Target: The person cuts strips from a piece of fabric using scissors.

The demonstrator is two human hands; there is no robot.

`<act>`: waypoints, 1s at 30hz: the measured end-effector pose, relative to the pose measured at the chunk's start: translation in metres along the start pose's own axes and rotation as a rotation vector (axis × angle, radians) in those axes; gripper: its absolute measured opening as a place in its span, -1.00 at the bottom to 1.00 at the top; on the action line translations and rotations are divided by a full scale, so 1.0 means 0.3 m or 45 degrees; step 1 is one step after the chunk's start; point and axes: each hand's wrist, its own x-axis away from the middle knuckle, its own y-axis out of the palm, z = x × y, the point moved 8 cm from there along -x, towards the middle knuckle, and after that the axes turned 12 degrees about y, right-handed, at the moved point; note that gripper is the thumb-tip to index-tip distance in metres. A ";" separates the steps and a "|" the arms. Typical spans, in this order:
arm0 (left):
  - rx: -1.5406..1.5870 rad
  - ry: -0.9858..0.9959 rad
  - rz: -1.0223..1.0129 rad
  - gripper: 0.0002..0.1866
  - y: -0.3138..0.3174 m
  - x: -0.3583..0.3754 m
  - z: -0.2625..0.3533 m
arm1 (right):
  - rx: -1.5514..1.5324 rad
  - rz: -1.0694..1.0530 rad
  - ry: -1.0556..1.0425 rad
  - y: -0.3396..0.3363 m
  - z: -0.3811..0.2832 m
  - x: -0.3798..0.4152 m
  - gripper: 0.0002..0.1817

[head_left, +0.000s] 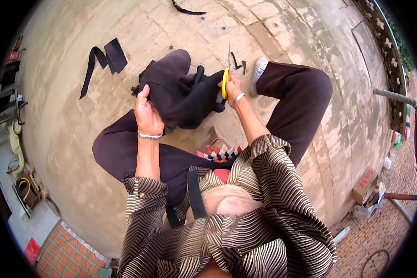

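A bunched piece of dark cloth point(180, 95) is held up between my hands, in front of my crossed legs. My left hand point(149, 116) grips its left edge, thumb on top, the fingers partly hidden by the fabric. At the cloth's right end, my right hand point(233, 88) is closed around scissors point(225, 83) with yellow handles. Their thin blades point away from me, apart from the fabric. Whether the right fingers also pinch the cloth is hard to see.
Black fabric strips point(116, 55) lie on the paved ground at left. Small dark scraps point(237, 62) lie beyond the scissors, near my shoe point(259, 74). A checkered item point(220, 154) sits between my legs. A cardboard box point(365, 184) stands at far right, a plaid cloth point(69, 255) at lower left.
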 end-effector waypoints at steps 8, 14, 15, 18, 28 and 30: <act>0.037 0.029 -0.001 -0.62 -0.037 -0.042 0.053 | -0.042 0.086 -0.033 0.002 -0.071 0.102 -0.78; -0.152 0.342 0.158 -0.76 -0.097 -0.095 0.121 | -0.388 -0.117 -0.099 -0.040 -0.202 0.244 -0.74; -0.287 0.466 0.112 -0.79 -0.115 -0.107 0.144 | -0.399 -0.119 -0.110 -0.052 -0.231 0.278 -0.73; -0.279 0.452 0.173 -0.81 -0.124 -0.116 0.146 | -0.389 -0.113 -0.123 -0.107 -0.308 0.393 -0.64; -0.896 0.588 0.189 -0.63 -0.183 -0.158 0.114 | -0.149 -0.071 -0.280 -0.219 -0.289 0.637 -0.64; -1.008 0.534 0.187 -0.60 -0.156 -0.146 0.111 | -0.052 -0.096 -0.264 -0.172 -0.269 0.689 -0.66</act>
